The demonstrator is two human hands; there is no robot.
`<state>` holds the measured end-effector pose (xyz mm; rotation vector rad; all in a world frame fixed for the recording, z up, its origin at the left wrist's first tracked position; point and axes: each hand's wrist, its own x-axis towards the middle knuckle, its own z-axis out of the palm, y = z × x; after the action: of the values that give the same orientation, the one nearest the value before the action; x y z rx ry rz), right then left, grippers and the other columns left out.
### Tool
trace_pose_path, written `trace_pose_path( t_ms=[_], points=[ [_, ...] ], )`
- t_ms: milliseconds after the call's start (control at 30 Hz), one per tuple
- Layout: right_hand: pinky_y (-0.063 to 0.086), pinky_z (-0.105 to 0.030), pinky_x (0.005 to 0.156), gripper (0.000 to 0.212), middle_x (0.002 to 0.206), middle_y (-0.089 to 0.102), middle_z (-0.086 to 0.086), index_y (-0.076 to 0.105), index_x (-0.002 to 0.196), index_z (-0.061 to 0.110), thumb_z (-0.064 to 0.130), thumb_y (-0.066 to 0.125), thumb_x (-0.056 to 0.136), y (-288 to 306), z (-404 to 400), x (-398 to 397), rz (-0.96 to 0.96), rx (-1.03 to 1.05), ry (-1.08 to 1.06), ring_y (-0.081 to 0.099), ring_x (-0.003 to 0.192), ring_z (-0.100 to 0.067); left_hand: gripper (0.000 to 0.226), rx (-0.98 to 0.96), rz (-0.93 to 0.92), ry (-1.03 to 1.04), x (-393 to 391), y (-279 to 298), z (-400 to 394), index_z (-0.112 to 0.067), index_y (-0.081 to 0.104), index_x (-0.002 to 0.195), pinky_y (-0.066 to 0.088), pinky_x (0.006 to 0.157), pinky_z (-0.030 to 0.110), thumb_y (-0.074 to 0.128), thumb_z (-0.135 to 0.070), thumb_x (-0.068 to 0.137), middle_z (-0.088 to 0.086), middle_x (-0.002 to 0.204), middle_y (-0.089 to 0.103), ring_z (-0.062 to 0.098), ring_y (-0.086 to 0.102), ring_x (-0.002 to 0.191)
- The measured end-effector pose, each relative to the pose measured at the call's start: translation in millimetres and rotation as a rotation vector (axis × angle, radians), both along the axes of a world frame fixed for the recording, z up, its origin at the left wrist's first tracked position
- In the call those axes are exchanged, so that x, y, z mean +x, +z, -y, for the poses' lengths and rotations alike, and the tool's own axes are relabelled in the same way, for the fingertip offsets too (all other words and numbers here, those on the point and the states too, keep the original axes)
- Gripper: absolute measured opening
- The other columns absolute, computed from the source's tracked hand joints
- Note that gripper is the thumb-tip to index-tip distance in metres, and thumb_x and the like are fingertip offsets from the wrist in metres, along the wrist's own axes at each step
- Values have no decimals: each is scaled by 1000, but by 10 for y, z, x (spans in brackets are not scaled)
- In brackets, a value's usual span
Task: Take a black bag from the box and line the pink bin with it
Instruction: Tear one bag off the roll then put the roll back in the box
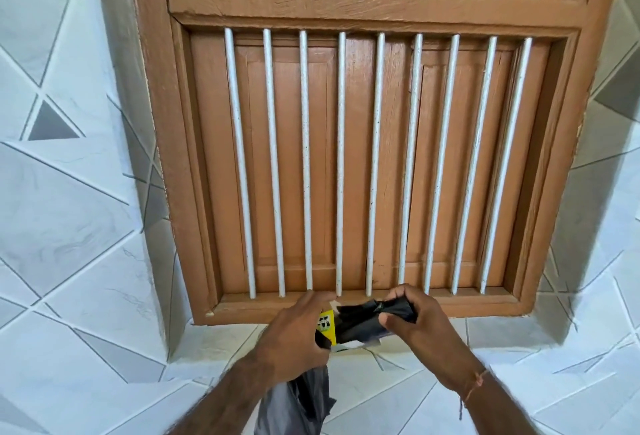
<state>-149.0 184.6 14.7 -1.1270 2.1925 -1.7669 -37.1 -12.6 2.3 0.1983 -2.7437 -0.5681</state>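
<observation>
A small yellow-and-white box [327, 325] sits on the tiled sill below the window. My left hand [294, 334] is closed over its left side and also grips a black bag [298, 400] that hangs down under my wrist. My right hand [412, 320] pinches a folded wad of black bags [367, 322] at the box's right end; the wad lies across the box mouth. The pink bin is out of view.
A brown wooden window frame [374, 8] with white vertical bars [341, 164] and shut shutters fills the view ahead. White tiles with grey triangles [69, 192] cover the wall on both sides and the sill [485, 334].
</observation>
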Motion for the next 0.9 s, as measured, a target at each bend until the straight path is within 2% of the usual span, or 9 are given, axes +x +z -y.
trace_pose_path(
  t_ms=[167, 233, 333, 367, 433, 500, 600, 767, 900],
  points=[
    [46, -18, 71, 13, 85, 61, 2, 61, 84, 22, 12, 69, 79, 22, 120, 98, -100, 107, 74, 55, 75, -4, 80, 26, -35, -17, 31, -5, -111, -41, 29, 138, 47, 93, 23, 71, -34, 71, -17, 133, 44, 9, 52, 115],
    [43, -26, 86, 18, 102, 61, 8, 59, 97, 33, 39, 60, 80, -79, 220, 153, -240, 206, 22, 54, 97, -3, 80, 55, -67, -29, 25, 18, -161, -41, 28, 138, 49, 94, 27, 71, -33, 71, -16, 132, 46, 10, 52, 116],
    [19, -32, 112, 56, 146, 30, 25, 34, 138, 45, 66, 32, 85, -202, 323, 272, -356, 244, -117, 19, 138, 2, 96, 119, -68, -29, 21, 71, -223, -45, 15, 146, 47, 96, 24, 72, -30, 71, -16, 142, 43, 10, 50, 122],
    [19, -32, 113, 60, 147, 26, 25, 28, 143, 42, 65, 33, 88, -186, 333, 310, -252, 126, -169, 19, 139, 3, 102, 147, -52, -13, 21, 88, -227, -46, 9, 147, 48, 96, 25, 74, -30, 71, -15, 144, 43, 10, 50, 123],
    [39, -37, 108, 59, 141, 44, 14, 37, 140, 35, 57, 50, 88, -163, 325, 316, 35, -72, -192, 43, 129, -7, 102, 169, -43, 8, 29, 108, -214, -44, 12, 148, 47, 100, 27, 76, -32, 70, -13, 144, 44, 10, 48, 126],
    [59, -43, 84, 31, 116, 66, 0, 60, 118, 28, 38, 63, 88, -154, 314, 306, 262, -81, -139, 66, 99, -17, 85, 133, -49, -14, 43, 119, -205, -42, 29, 140, 45, 100, 24, 77, -35, 70, -14, 136, 48, 6, 48, 123],
    [57, -33, 57, 10, 89, 70, -13, 69, 90, 17, 17, 59, 92, -152, 301, 342, 438, -170, -197, 66, 71, -25, 65, 102, -41, -20, 70, 112, -237, -50, 36, 121, 50, 94, 32, 75, -40, 70, -17, 123, 48, 8, 52, 109],
    [62, -39, 60, 17, 92, 68, -14, 67, 89, 18, 27, 54, 95, -144, 315, 390, 368, -190, -232, 71, 79, -31, 50, 58, -27, -9, 70, 82, -295, -48, 42, 111, 52, 89, 35, 73, -41, 73, -15, 119, 46, 12, 54, 104],
    [63, -44, 68, 18, 94, 70, -2, 69, 100, 27, 38, 60, 90, -163, 306, 473, 249, -135, -140, 70, 88, -21, 54, 57, -67, 27, 68, 129, -314, -45, 41, 110, 54, 82, 34, 76, -35, 70, -15, 113, 48, 13, 56, 100]
  ],
)
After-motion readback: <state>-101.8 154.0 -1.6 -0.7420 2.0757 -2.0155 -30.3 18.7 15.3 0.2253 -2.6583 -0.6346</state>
